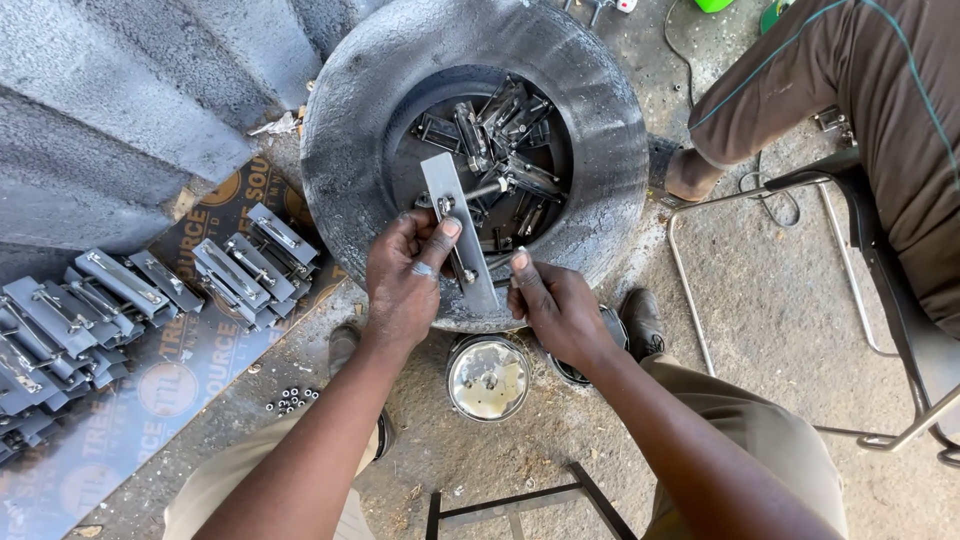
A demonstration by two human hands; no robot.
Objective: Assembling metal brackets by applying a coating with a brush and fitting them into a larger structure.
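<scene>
Both hands meet over the near rim of a dusty grey tyre (600, 150) lying flat on the ground. The left hand (405, 280) is curled around a flat grey metal plate (455, 225), its thumb pressed on the plate's face and the fingers wrapped behind the left edge. The right hand (555, 305) pinches the plate's near right corner, the thumb tip on top.

The plate tilts, with its far end reaching over the tyre's hollow centre, where a heap of dark metal latches (500, 140) lies jumbled. Just near of the tyre, between the person's feet, sits a round tin (487, 377) with a shiny inside. On the left, finished grey latch plates (110, 295) lie in overlapping rows on a printed board (190, 370), and small nuts (290, 400) are scattered at its near edge. At far right another person's leg (790, 90) rests beside a metal chair frame (760, 195).
</scene>
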